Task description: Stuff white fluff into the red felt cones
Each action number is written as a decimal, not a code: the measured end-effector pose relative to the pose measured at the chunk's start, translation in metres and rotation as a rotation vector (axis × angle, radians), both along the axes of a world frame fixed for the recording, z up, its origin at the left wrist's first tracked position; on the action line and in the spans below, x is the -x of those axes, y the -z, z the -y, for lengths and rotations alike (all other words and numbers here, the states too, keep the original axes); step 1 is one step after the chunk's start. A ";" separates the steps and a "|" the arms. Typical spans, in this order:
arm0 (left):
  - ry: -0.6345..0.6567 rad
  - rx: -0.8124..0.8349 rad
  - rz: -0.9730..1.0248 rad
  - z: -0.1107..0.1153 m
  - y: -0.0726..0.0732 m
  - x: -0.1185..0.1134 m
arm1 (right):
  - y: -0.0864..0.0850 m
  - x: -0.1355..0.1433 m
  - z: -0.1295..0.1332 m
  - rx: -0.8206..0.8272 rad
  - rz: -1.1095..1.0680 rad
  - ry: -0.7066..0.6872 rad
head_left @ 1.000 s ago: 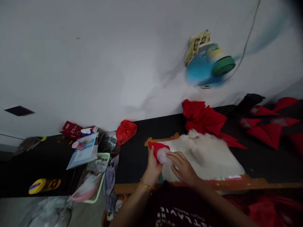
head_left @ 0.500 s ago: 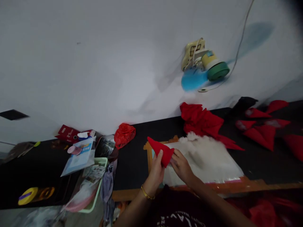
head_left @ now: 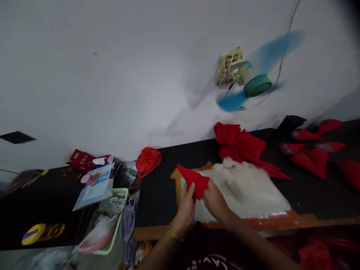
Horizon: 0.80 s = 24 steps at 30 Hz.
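A red cloth cone (head_left: pixel 194 179) is held above the table's front part, its point toward the upper left. My left hand (head_left: pixel 186 204) grips its lower side, thumb on the cloth. My right hand (head_left: pixel 215 198) is at the cone's wide right end; its fingertips are hidden in or behind the cloth. White fluffy stuffing (head_left: pixel 242 180) lies on a pale sheet just right of my hands. Behind it is a heap of red cloth (head_left: pixel 239 144).
Several red cones (head_left: pixel 311 161) lie at the right. A wall fan (head_left: pixel 257 85) spins above the table. A red plastic bag (head_left: pixel 148 161), a green-rimmed basket (head_left: pixel 114 240) and a yellow-lidded jar (head_left: pixel 35 234) are at the left.
My right hand has moved in against the cone's wide end, and its fingers are now more hidden by the cloth. The fan blades have turned.
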<state>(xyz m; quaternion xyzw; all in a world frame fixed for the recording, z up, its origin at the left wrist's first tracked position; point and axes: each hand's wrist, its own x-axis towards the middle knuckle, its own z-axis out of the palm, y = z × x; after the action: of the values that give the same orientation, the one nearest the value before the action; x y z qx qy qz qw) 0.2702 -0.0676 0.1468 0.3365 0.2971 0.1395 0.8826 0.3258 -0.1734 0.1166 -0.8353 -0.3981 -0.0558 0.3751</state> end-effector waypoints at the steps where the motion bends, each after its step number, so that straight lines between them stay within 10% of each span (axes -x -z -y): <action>1: -0.020 -0.029 -0.016 -0.003 0.000 0.000 | -0.001 0.000 0.002 -0.042 -0.023 -0.030; 11: -0.094 -0.092 -0.064 -0.012 -0.002 -0.006 | 0.004 0.006 0.009 -0.246 -0.433 -0.025; 18: 0.090 -0.160 -0.037 -0.001 0.000 -0.001 | 0.000 0.001 0.002 -0.372 -0.302 0.004; 24: -0.005 -0.089 -0.063 -0.007 0.005 -0.008 | 0.002 -0.004 0.002 -0.375 -0.433 0.045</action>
<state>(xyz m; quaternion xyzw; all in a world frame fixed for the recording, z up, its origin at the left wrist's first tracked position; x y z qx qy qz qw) 0.2777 -0.0610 0.1420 0.3790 0.3191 0.1442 0.8566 0.3301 -0.1749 0.1144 -0.7524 -0.2727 0.0430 0.5981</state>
